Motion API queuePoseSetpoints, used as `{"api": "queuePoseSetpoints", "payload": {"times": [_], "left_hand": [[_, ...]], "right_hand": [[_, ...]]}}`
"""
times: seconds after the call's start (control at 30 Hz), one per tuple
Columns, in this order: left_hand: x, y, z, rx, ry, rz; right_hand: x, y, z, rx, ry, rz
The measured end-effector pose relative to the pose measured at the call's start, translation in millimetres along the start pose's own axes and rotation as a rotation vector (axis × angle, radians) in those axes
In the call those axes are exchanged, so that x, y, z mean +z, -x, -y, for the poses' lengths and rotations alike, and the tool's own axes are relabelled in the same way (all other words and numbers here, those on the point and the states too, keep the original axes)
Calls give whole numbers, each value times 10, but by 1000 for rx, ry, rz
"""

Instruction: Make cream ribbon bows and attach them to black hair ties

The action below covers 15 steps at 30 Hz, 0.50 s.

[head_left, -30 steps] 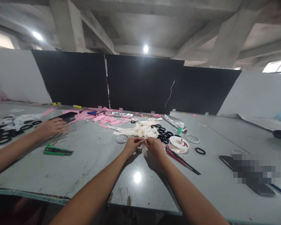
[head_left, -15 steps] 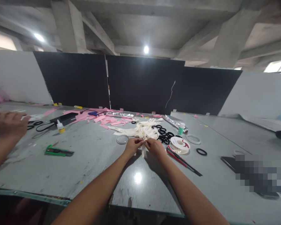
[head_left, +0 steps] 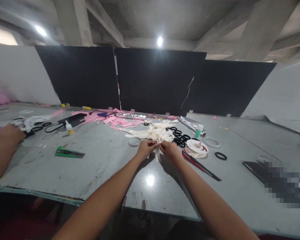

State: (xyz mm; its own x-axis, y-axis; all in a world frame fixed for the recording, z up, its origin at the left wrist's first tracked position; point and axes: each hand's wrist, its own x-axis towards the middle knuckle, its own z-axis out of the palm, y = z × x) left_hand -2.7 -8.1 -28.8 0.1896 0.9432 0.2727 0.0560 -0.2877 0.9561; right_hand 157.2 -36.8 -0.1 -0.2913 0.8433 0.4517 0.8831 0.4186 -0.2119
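At the front of a tangled pile of cream ribbon (head_left: 162, 129), my left hand (head_left: 146, 148) and my right hand (head_left: 170, 150) meet fingertip to fingertip. Both pinch a cream ribbon strip (head_left: 157, 155), whose loose end hangs down below the fingers. The exact fold between the fingertips is too small to make out. Just right of my right hand lie several black rings (head_left: 180, 141) and a white ribbon spool (head_left: 197, 146). A red utility knife (head_left: 197, 164) rests beside my right forearm. A clear ring (head_left: 134, 142) sits beyond my left wrist.
A co-worker's hand (head_left: 8, 134) works at the far left. Nearby are a green utility knife (head_left: 68, 152), a glue bottle (head_left: 69, 127) and a black pouch (head_left: 73, 118). Pink scraps (head_left: 125, 122) lie at the back. To the right are a green-white bottle (head_left: 199, 131), a black ring (head_left: 220, 156) and a phone-like dark object (head_left: 255, 171).
My view has tilted down and shifted slightly left. My hands stay pinched on the ribbon strip. The co-worker's hand has come down to the items at the far left.
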Motion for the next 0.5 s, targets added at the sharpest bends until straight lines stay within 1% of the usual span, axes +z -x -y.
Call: {"api": "queuePoseSetpoints", "payload": {"times": [0.13, 0.33, 0.5], "left_hand": [[1, -20, 40, -4, 3, -14], [4, -12, 31, 20, -92, 4], [18, -17, 35, 32, -29, 22]], "right_hand": [[3, -13, 13, -14, 27, 21], [16, -12, 12, -42, 79, 30], [28, -14, -6, -26, 59, 15]]}}
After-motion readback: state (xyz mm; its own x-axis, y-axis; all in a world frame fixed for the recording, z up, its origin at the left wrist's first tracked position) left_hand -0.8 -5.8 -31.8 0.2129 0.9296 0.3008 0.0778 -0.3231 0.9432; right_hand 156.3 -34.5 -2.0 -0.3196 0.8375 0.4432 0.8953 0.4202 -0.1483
